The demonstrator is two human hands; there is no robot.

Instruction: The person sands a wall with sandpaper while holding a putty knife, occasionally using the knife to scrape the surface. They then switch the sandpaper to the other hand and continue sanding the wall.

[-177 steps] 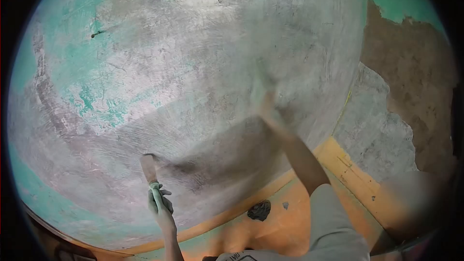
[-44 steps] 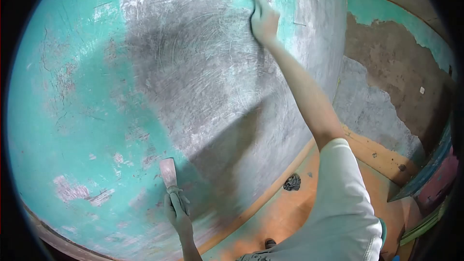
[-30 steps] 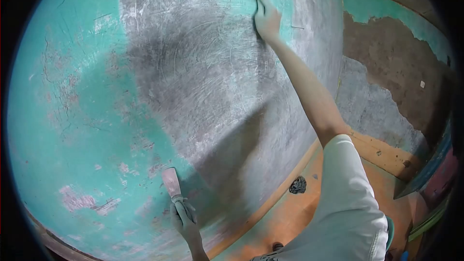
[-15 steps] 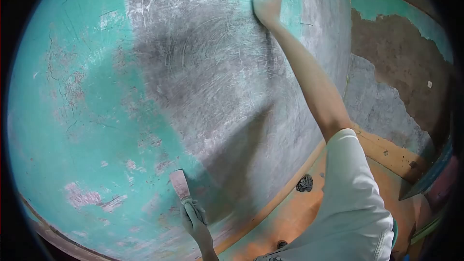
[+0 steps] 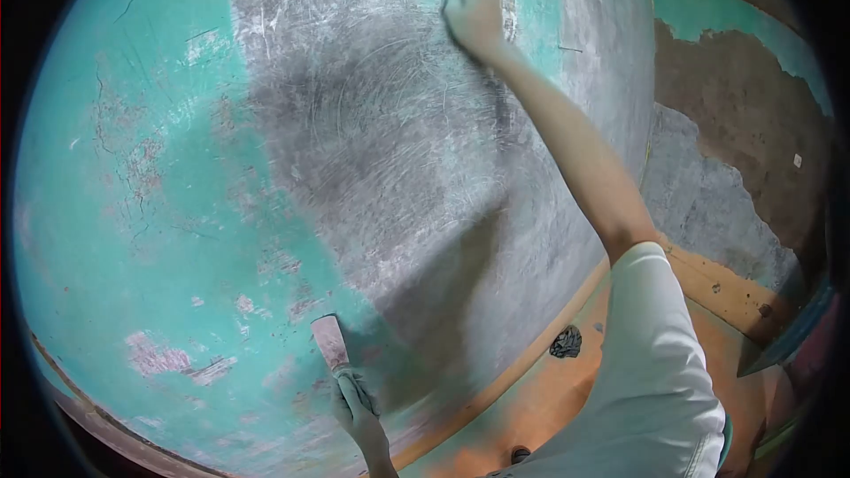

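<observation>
My left hand (image 5: 359, 407) is closed round the handle of a putty knife (image 5: 329, 341) at the lower middle of the view. The knife's broad blade points up, in front of green paint, and is smeared with pale residue. At the top, my right hand (image 5: 476, 19) is against the wall (image 5: 381, 150), its fingers bent and blurred by motion. A dark edge shows along the fingers, but what they hold is hidden. Under and around this hand the surface is part green paint, part scratched grey plaster with curved scrape marks.
Green paint with chipped, cracked patches (image 5: 159, 357) covers the wall's left side. A dark crumpled thing (image 5: 566, 342) lies on the orange, dusty floor (image 5: 531, 407) by the wall's foot. On the right, the adjoining wall (image 5: 744, 115) has bare brown and grey areas.
My right hand has swept a little to the left and down across the wall. The left hand with the putty knife has hardly moved. The view has shifted slightly.
</observation>
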